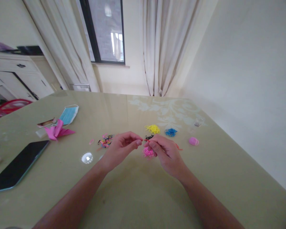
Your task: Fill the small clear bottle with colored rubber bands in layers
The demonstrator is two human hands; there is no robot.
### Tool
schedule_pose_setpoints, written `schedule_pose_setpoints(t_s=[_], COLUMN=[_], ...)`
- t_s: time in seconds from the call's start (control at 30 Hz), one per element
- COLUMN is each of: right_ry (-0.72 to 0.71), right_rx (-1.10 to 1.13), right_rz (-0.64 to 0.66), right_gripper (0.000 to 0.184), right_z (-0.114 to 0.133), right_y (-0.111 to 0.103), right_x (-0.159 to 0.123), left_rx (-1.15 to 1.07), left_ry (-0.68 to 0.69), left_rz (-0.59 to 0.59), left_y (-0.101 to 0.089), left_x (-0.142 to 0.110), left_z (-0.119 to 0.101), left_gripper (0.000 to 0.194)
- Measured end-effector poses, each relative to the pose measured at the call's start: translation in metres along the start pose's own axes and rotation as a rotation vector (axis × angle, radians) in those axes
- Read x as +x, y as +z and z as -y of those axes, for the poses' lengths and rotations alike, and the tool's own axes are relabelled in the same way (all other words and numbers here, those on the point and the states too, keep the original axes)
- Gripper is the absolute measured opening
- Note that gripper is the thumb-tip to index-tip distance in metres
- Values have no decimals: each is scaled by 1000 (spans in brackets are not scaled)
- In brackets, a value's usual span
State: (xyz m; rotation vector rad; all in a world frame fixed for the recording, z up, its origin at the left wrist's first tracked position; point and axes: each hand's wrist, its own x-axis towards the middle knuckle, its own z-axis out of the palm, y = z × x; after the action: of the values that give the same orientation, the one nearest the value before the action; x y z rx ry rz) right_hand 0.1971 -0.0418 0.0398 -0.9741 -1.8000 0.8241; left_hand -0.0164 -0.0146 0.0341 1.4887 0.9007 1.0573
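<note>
My left hand [122,144] and my right hand [166,154] meet fingertip to fingertip above the table, both closed in a pinch. Between them shows a small red rubber band [146,140], its ends hidden in the fingertips. Just behind the fingers lie black rubber bands [148,137], and a pile of pink rubber bands [147,152] sits below, partly covered by my right hand. Yellow rubber bands [153,128] and blue rubber bands [171,132] form piles farther back. Red-orange bands [178,147] peek out beyond my right hand. Left of my left hand is a mixed-colour pile [105,142].
A small clear dome [87,157] and a dark-screened phone [20,165] are on the left. Behind them lie a pink folded paper shape [57,129] and a blue face mask [69,114]. A pink round object [193,141] and a clear container [199,121] stand right, toward the wall.
</note>
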Motion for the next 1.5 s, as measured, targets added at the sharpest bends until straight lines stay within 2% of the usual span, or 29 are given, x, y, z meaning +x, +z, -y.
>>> schedule_pose_setpoints(t_s=[0.1, 0.17, 0.2, 0.27, 0.33, 0.4, 0.47, 0.6, 0.73, 0.9, 1.0, 1.1, 1.2, 1.27, 1.4, 1.5], right_ry=[0, -1, 2, 7, -2, -40, -26, 105, 174, 252, 262, 221, 155, 110, 54, 26], right_rx=[-17, -44, -61, -118, -243, -436, -585, -691, -636, -603, -589, -607, -627, -631, -653, -660], right_rz=[3, 26, 34, 27, -43, -55, -8, 102, 170, 239, 186, 49, -59, -86, -37, -2], right_gripper=[38, 40, 41, 40, 36, 29, 25, 16, 12, 8, 10, 14, 20, 21, 21, 21], right_z=[-2, -2, -2, -2, -5, -12, -21, -43, -60, -70, -70, -66, -60, -55, -49, -46], right_y=[-1, -6, -11, -27, -48, -71, -91, -113, -113, -114, -118, -117, -106, -93, -64, -50], right_x=[0, 2, 4, 9, 13, 16, 17, 16, 15, 14, 15, 17, 21, 23, 23, 21], left_rx=[117, 338, 515, 947, 1336, 1570, 1666, 1670, 1648, 1613, 1559, 1487, 1391, 1272, 975, 803], left_ry=[14, 38, 47, 35, -38, -147, -241, -330, -334, -320, -322, -314, -289, -255, -232, -191], left_rz=[0, -19, -45, -114, -140, -100, -43, 11, 7, -63, -94, -104, -132, -189, -354, -419], left_y=[-3, -8, -11, -19, -29, -37, -44, -50, -55, -62, -67, -72, -76, -76, -74, -74], left_x=[2, 3, 4, 4, 2, 0, -2, -1, 2, 7, 9, 10, 12, 13, 18, 21], left_z=[4, 7, 9, 12, 13, 10, 7, 6, 12, 21, 25, 28, 28, 25, 22, 24], left_gripper=[28, 27, 26, 27, 30, 29, 27, 31, 30, 32, 36, 34, 30, 26, 23, 21])
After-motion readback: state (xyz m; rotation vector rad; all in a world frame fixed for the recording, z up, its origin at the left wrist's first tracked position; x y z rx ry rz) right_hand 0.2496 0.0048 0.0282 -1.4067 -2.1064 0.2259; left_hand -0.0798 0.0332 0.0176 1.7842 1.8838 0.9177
